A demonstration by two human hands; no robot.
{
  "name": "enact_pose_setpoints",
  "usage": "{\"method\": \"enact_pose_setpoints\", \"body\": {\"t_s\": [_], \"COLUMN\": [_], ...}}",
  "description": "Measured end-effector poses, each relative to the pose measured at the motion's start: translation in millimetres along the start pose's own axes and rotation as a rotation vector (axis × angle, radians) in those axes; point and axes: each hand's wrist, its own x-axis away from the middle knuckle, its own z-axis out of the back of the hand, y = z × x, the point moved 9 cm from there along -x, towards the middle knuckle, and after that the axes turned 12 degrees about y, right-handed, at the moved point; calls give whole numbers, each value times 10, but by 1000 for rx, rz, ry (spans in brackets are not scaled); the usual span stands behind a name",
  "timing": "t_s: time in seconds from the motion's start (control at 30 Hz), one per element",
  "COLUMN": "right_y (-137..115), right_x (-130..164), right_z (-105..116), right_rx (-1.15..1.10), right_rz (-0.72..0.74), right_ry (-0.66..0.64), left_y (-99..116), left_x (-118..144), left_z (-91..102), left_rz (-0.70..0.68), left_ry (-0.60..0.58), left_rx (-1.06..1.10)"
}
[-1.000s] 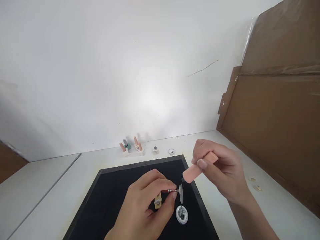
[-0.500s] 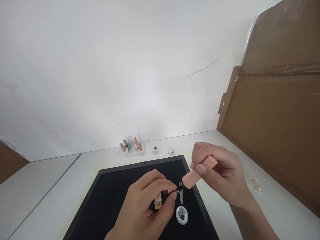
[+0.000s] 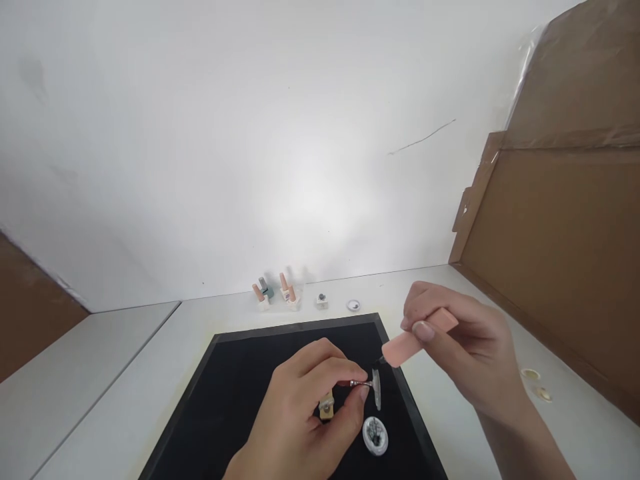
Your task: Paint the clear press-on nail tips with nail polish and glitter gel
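My left hand pinches a small metal stick holder that carries a clear nail tip at its end, over the black mat. A tan piece shows under the fingers of that hand. My right hand grips a pink brush cap, whose dark brush tip touches the top of the nail tip. A small round white dish with dark bits lies on the mat just below the nail tip.
Several small bottles and two little pots stand along the wall behind the mat. Brown cardboard leans at the right. Two small round pieces lie on the white table near my right wrist.
The view has shifted, so everything sits slightly further right in the frame. My right hand dipped toward the nail tip, then lifted a little; the brush stays at its top.
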Motion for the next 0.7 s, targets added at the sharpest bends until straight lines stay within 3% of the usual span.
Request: {"method": "enact_pose_setpoints", "body": {"t_s": [0.7], "right_y": [8], "right_x": [4], "right_z": [-10], "right_rx": [-14], "right_rz": [-14], "right_ry": [2], "left_y": [-50], "left_x": [39], "left_z": [-17], "left_rz": [17], "left_ry": [-56], "left_rx": [-60]}}
